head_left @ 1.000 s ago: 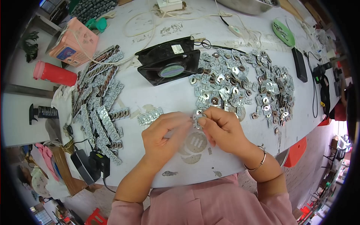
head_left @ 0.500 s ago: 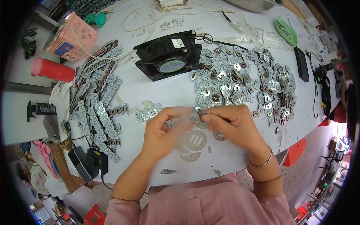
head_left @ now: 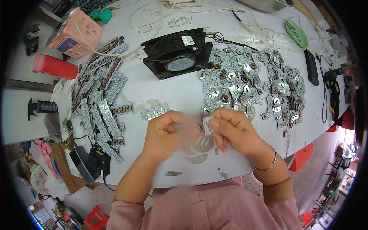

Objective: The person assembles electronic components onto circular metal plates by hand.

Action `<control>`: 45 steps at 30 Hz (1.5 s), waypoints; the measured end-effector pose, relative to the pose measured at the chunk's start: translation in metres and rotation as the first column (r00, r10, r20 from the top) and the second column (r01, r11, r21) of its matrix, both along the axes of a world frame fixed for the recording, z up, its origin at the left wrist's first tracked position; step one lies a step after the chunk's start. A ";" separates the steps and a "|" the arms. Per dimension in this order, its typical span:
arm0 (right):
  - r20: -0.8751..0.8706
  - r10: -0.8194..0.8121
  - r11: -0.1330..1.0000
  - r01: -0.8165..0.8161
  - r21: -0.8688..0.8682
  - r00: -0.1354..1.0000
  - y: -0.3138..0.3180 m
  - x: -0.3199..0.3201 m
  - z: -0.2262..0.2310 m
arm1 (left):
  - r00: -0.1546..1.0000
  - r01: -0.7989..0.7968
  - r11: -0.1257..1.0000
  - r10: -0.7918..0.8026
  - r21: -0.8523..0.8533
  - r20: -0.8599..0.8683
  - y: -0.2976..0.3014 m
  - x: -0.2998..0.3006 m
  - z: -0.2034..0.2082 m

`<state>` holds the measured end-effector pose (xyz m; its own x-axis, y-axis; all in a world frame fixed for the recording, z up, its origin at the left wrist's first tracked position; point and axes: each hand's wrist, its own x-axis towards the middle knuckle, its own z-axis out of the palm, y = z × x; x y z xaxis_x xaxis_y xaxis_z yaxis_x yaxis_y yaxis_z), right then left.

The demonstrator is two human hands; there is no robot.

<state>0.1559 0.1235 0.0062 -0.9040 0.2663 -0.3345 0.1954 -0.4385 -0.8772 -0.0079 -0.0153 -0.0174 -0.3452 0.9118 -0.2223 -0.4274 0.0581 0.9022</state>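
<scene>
My right hand pinches a small silvery-grey circuit board piece between thumb and fingers, above the middle of the table. My left hand is close beside it on the left, its fingers smeared by motion, so I cannot tell whether they hold anything. A short strip of joined boards lies just beyond my left hand. Beyond my right hand spreads a loose pile of small boards with round metal and brown parts. Another heap of the same boards lies farther right.
Stacked board strips cover the table's left side. A black fan stands at the middle back. A pink box, a red bottle and black adapters are at the left. A green dish and cables are at the far right.
My right hand has turned and its fingers now point lower, with the board piece upright in its pinch. My left hand has moved slightly and stays blurred. The whole view has shifted a little.
</scene>
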 end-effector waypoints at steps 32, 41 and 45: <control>-0.015 -0.143 0.703 0.112 0.702 0.990 0.009 0.001 -0.003 | 0.993 -0.082 0.996 0.077 -0.048 -0.086 0.008 0.006 -0.003; -0.007 0.020 0.992 -0.019 0.124 1.000 0.002 -0.001 -0.001 | 0.983 0.145 0.989 -0.141 -0.026 0.119 -0.003 -0.008 -0.008; 0.093 -0.165 0.982 0.154 0.108 0.982 0.004 -0.002 -0.009 | 0.989 -0.106 0.991 0.114 0.086 -0.089 0.005 0.009 0.003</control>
